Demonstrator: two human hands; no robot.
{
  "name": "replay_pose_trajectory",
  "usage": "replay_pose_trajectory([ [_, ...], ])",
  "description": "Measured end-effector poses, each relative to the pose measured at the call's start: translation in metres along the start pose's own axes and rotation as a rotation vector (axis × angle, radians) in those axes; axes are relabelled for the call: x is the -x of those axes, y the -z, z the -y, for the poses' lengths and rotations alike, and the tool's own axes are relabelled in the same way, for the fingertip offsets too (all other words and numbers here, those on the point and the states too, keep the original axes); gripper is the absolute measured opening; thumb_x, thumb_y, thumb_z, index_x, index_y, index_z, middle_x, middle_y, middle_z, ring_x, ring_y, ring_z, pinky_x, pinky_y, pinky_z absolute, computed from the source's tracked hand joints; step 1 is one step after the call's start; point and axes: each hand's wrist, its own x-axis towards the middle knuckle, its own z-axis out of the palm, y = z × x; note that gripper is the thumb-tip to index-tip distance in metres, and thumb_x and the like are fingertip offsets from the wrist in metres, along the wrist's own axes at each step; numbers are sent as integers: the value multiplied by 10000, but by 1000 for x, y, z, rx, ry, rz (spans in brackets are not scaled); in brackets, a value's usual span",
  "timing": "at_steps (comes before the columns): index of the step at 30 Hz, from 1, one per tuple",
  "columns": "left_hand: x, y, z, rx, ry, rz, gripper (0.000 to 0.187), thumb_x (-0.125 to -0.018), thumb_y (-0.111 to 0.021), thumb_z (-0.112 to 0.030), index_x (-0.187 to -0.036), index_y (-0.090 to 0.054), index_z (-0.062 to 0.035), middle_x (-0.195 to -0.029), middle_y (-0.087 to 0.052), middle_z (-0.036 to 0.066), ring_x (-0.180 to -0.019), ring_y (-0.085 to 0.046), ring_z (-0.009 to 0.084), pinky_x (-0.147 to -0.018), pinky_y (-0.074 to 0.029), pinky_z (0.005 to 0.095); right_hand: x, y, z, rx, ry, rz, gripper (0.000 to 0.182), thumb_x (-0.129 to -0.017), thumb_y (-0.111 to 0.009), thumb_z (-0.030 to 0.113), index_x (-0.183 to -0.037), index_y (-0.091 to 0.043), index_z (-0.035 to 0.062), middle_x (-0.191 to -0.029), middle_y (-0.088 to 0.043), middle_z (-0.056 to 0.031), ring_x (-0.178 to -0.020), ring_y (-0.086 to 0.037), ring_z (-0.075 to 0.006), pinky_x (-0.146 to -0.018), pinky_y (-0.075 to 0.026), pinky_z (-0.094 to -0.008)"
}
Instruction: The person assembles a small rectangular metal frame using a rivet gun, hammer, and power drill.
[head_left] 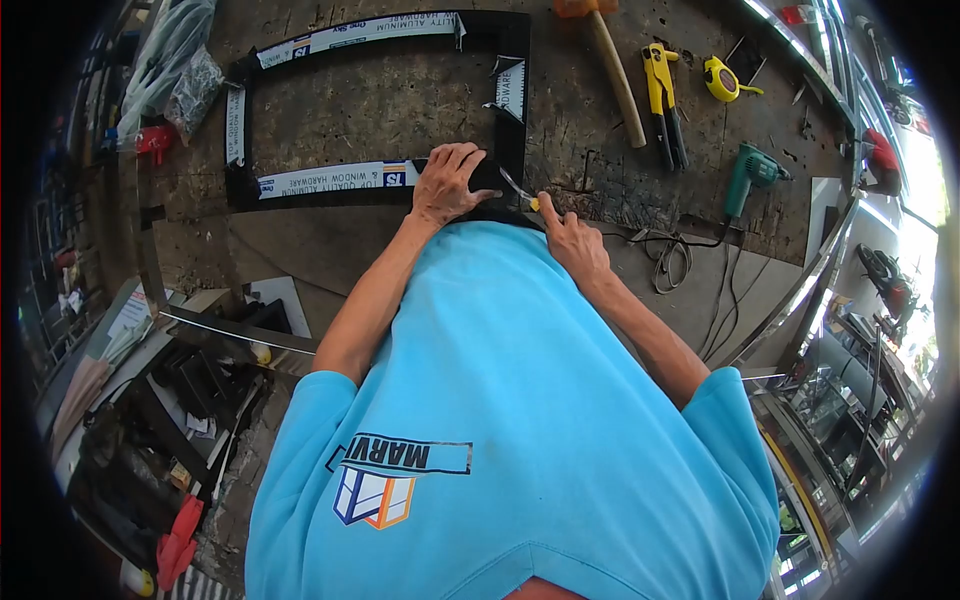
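A black rectangular frame (pixel 511 140) with printed protective film (pixel 335 180) on its sides lies on the dark wooden bench. My left hand (pixel 450 186) rests on the frame's near side, close to its right corner, with the fingers bent and the thumb apart; nothing shows in it. My right hand (pixel 575 243), just outside that corner, is closed round the yellow handle of a small screwdriver-like tool (pixel 534 203). The tool's thin metal shaft points up and left over the corner. Whether its tip touches the frame is too small to tell. Film edges curl up at the two right-hand corners.
A mallet (pixel 617 80), a yellow riveter (pixel 660 90), a yellow tape measure (pixel 722 80) and a green drill (pixel 745 180) with a coiled cord lie right of the frame. Plastic wrap (pixel 193 92) and a red tool (pixel 155 140) sit at its left.
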Motion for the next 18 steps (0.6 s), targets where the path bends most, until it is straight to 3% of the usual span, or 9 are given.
replay_pose_trajectory([
  [3,0,1,0,4,2,4,680,-650,-791,-465,-1157,-590,-59,-1131,-551,81,-1075,-525,258,-956,-410,397,5,11,8,71,-82,86,487,-919,-418,98,-1397,-326,109,-811,-606,-198,-670,-643,-364,-577,-533,-451],
  [9,0,3,-2,-33,-29,75,660,-689,-773,-427,-1212,-544,-94,-1145,-515,84,-1095,-491,270,-982,-381,404,24,49,-10,-336,-161,165,506,-887,-551,166,-1376,-421,159,-844,-609,-169,-718,-634,-386,-624,-498,-467],
  [11,-2,7,-9,-3,58,155,683,-685,-782,-408,-1230,-534,-80,-1188,-503,99,-1149,-462,288,-1023,-348,414,25,28,-33,-352,-366,-322,512,-852,-641,219,-1333,-470,168,-888,-606,-153,-777,-616,-379,-690,-475,-468],
  [12,-5,10,-13,30,145,238,706,-680,-792,-390,-1248,-525,-65,-1231,-492,114,-1204,-433,306,-1063,-316,425,20,17,-50,-353,-361,-331,512,-852,-641,219,-1333,-470,168,-888,-606,-153,-777,-616,-379,-690,-475,-468],
  [14,-11,23,-22,25,170,337,761,-677,-792,-409,-1284,-504,-51,-1283,-468,134,-1254,-391,327,-1096,-272,443,-1,1,-81,185,-150,-729,539,-848,-671,250,-1333,-464,142,-902,-597,-151,-819,-595,-366,-731,-468,-469],
  [16,-19,38,-29,44,186,436,888,-670,-781,-477,-1357,-442,-26,-1387,-408,166,-1353,-299,350,-1163,-141,475,-25,28,-66,179,-98,-792,547,-850,-669,290,-1331,-465,128,-925,-606,-160,-846,-600,-365,-746,-472,-463],
  [17,-19,40,-28,33,180,434,888,-670,-781,-477,-1357,-442,-26,-1387,-408,166,-1353,-299,350,-1163,-141,475,-38,39,-56,181,-56,-842,560,-853,-666,330,-1329,-466,114,-949,-616,-169,-872,-604,-364,-761,-476,-457],
  [18,-19,38,-25,36,153,392,903,-663,-783,-488,-1360,-436,-31,-1382,-409,167,-1348,-306,344,-1159,-153,476,-60,41,-48,-126,-136,-684,600,-850,-655,389,-1336,-451,103,-984,-622,-183,-903,-609,-380,-772,-482,-464],
])
